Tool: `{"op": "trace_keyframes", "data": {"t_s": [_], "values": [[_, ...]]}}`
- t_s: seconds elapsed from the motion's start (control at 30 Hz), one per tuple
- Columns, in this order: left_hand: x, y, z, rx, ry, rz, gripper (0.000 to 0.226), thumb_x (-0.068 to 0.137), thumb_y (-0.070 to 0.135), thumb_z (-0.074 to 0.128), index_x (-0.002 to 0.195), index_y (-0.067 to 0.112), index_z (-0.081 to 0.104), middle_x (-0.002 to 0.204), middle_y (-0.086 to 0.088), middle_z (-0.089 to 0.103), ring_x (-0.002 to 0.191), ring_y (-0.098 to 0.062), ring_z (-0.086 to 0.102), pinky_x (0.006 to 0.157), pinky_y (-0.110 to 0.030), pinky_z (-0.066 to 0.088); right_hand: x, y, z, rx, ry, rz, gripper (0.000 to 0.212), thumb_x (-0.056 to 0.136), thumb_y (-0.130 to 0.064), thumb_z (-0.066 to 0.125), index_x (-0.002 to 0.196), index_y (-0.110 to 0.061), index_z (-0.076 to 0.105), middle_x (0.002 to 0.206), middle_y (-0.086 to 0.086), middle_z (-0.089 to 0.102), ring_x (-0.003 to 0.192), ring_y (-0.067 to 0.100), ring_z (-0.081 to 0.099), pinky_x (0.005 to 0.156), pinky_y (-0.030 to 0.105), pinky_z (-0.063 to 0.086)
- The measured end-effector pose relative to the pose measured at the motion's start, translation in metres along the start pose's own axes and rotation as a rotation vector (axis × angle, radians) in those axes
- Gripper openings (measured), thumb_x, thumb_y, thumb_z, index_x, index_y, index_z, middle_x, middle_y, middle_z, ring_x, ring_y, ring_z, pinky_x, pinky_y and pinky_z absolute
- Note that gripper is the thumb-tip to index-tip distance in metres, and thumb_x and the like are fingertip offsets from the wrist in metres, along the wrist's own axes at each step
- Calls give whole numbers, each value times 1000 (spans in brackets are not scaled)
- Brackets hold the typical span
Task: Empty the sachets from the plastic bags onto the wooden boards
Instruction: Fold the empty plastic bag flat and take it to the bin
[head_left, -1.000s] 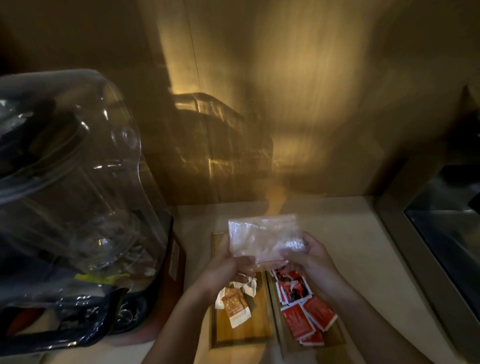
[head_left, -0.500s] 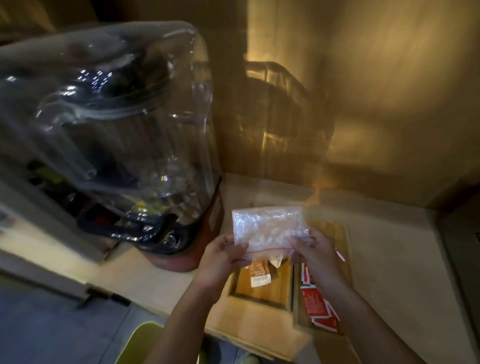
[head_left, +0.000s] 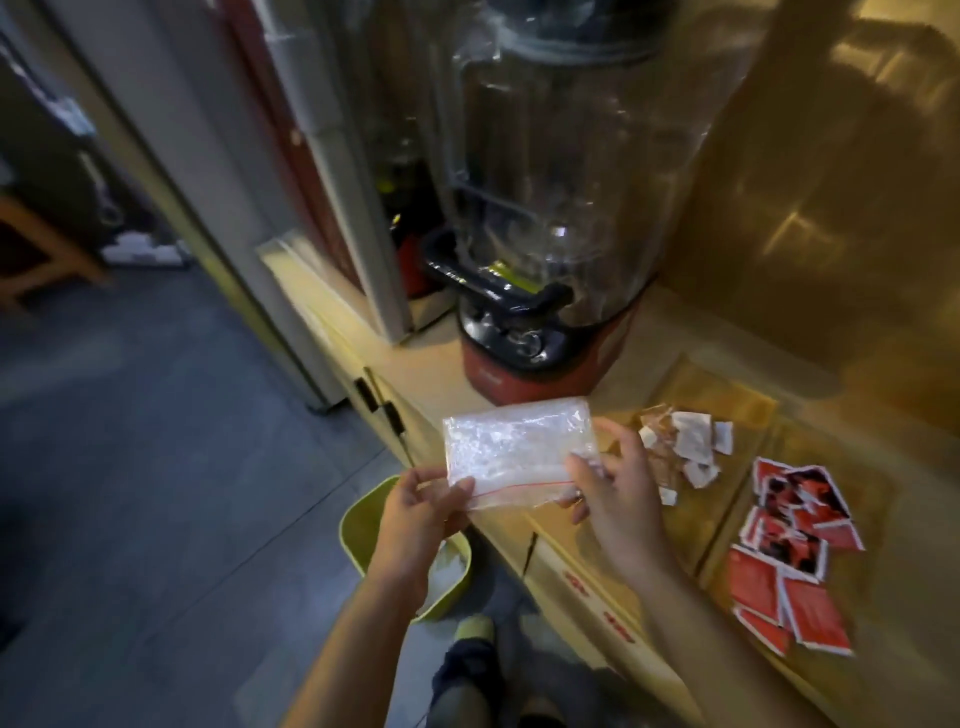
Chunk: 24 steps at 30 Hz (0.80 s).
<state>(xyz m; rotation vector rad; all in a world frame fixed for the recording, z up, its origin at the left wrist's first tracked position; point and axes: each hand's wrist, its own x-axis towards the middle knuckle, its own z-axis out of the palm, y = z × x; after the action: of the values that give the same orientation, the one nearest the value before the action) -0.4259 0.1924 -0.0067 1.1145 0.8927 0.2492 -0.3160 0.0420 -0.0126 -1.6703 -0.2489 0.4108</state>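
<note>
A clear zip plastic bag (head_left: 511, 447) with a red seal line is held flat between both hands, just off the counter's front edge. My left hand (head_left: 421, 514) pinches its lower left corner and my right hand (head_left: 613, 480) grips its lower right edge. Whether anything is inside it I cannot tell. To the right, white and orange sachets (head_left: 685, 447) lie on one wooden board (head_left: 748, 410). Red sachets (head_left: 789, 551) are spread over the neighbouring wooden board (head_left: 878, 499).
A large blender (head_left: 561, 218) with a clear jar and red base stands on the counter (head_left: 431, 364) behind the bag. A yellow-green bin (head_left: 363, 525) sits on the grey floor below my left hand. Cabinet doors run under the counter edge.
My view has swung left and down, bringing the floor and bin into sight. Both hands have carried the bag left, away from above the boards to the counter's edge.
</note>
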Motion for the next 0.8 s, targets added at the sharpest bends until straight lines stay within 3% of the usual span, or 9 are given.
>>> {"op": "trace_keyframes", "data": {"t_s": [0.13, 0.27, 0.37, 0.5, 0.6, 0.7, 0.8], "values": [[2, -10, -37, -9, 198, 53, 32, 81, 7, 68, 99, 25, 49, 82, -10, 63, 67, -20, 62, 59, -29, 52, -3, 5, 43, -113, -109, -27, 37, 87, -22, 55, 113, -48, 50, 82, -4, 67, 53, 8, 61, 47, 20, 48], [16, -17, -75, 49, 270, 68, 20, 85, 6, 62, 95, 22, 55, 79, -9, 62, 67, -20, 61, 56, -25, 53, 7, 23, 90, -214, -192, 38, 26, 88, -14, 52, 106, -28, 63, 65, -8, 63, 52, 4, 57, 51, 18, 47], [29, -25, -102, 165, 322, 30, 14, 89, 7, 56, 81, 17, 62, 76, -5, 62, 66, -19, 58, 55, -23, 50, 17, 43, 124, -353, -311, 128, 23, 88, -14, 51, 109, -16, 63, 80, -4, 63, 69, 11, 58, 67, 25, 50], [53, -41, -136, 420, 329, 16, 16, 91, 20, 53, 103, 13, 63, 105, -11, 63, 88, -20, 60, 74, -29, 49, 32, 74, 169, -468, -379, 139, 24, 87, -15, 55, 110, -14, 61, 100, 1, 63, 86, 12, 56, 73, 20, 40], [77, -60, -152, 731, 353, 186, 30, 92, 23, 52, 117, 9, 57, 119, -10, 53, 99, -26, 58, 84, -34, 50, 42, 104, 195, -557, -366, 36, 28, 86, -16, 57, 114, -16, 58, 106, 3, 61, 87, 13, 55, 75, 18, 38], [108, -91, -165, 876, 270, 271, 37, 92, 20, 52, 125, 5, 50, 128, -17, 47, 106, -32, 56, 84, -41, 53, 51, 144, 215, -595, -326, -42, 32, 87, -17, 57, 119, -18, 54, 114, 10, 59, 90, 13, 53, 78, 25, 40], [143, -140, -183, 1029, 114, 226, 52, 92, 27, 49, 139, 9, 36, 145, -21, 31, 124, -35, 45, 98, -43, 47, 59, 199, 228, -707, -364, -45, 42, 88, -24, 55, 128, -18, 45, 126, 14, 52, 104, 22, 54, 81, 30, 44]]}}
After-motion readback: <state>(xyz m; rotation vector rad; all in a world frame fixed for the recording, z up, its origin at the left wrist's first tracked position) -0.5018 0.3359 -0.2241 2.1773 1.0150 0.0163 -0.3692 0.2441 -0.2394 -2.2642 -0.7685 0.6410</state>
